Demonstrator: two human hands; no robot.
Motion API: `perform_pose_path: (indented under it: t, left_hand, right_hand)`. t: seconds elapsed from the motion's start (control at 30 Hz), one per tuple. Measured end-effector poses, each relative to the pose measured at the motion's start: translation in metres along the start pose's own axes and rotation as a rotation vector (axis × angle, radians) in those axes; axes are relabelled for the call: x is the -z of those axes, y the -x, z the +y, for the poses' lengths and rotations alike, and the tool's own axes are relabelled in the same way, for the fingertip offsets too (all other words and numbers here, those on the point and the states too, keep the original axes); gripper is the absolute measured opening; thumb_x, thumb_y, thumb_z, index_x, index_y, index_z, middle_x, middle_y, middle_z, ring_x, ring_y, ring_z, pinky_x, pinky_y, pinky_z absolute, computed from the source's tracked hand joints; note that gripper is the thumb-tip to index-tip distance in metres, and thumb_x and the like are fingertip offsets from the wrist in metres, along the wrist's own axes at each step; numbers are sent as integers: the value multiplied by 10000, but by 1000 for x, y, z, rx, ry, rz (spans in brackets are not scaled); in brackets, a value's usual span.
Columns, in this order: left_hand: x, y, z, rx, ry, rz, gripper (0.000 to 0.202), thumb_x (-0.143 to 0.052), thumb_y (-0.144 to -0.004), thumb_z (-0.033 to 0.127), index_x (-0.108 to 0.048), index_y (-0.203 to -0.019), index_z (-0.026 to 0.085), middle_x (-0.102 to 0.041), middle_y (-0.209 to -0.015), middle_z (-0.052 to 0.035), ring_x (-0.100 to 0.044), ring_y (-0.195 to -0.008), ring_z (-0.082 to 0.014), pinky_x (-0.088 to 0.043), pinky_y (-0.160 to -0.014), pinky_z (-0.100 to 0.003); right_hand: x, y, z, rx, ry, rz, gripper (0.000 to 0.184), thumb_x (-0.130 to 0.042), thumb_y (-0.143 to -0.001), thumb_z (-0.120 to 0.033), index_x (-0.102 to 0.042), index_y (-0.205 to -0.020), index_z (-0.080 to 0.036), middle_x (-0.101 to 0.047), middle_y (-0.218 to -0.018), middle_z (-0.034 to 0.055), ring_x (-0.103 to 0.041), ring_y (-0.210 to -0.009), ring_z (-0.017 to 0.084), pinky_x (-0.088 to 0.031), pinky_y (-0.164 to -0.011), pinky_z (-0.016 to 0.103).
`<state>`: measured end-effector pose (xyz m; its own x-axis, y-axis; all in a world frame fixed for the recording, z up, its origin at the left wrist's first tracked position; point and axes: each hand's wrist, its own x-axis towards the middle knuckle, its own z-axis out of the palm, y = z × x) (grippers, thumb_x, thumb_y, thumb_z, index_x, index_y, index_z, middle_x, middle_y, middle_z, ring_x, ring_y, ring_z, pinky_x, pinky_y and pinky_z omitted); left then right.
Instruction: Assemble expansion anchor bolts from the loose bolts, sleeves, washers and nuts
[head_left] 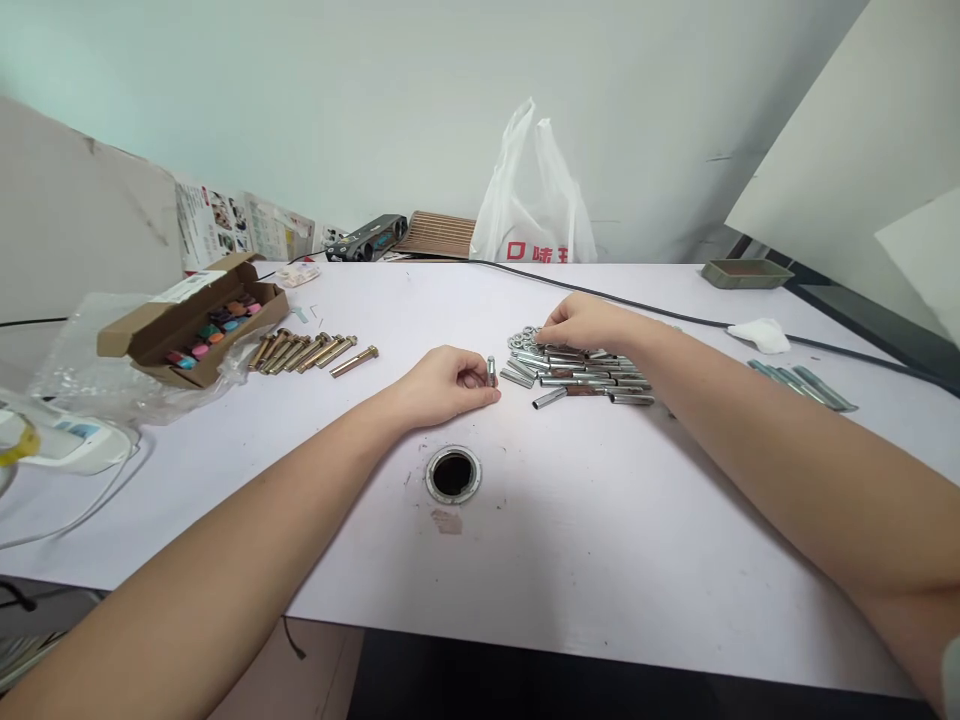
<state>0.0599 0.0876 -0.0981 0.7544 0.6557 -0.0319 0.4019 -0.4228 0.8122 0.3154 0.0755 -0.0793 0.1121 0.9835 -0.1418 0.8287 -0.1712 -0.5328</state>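
My left hand [454,385] rests low over the table, thumb and fingers pinched around a silver bolt [491,368] that stands upright. To the right, my right hand [576,322] reaches into a heap of small ring-shaped washers [519,340], its fingers drawn together and pointing down. Whatever lies between those fingertips is hidden. Just below and beside the right hand is a pile of silver metal sleeves [559,380], lying flat in rough rows. The right forearm covers part of that pile.
Brass-coloured bolts [304,353] lie left of my left hand, beside an open cardboard box [161,335] of colourful items. A round hole [454,475] pierces the table in front. A black cable [645,302], a green tray [746,273] and more metal pieces [806,386] lie toward the right.
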Motion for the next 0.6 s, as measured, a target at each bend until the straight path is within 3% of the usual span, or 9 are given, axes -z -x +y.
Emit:
perform_pose_path:
  t: [0.23, 0.6]
  left_hand:
    - [0, 0, 0, 11, -22, 3, 258, -699, -754, 382, -717, -865, 149, -507, -647, 41, -428, -591, -67, -331, -544, -210]
    - [1, 1, 1, -2, -14, -5, 259, -694, -753, 378, -714, -857, 141, -488, -636, 44, -412, -580, -67, -320, -545, -213]
  right_hand:
    - [5, 5, -2, -50, -29, 30, 252, -731, -747, -418, -690, -745, -169, -662, -741, 62, -535, -592, 149, -402, -537, 293]
    - [-3, 1, 0, 43, -87, -10, 230, -781, -734, -343, -720, -848, -153, -696, -809, 71, -593, -691, 156, -470, -652, 284]
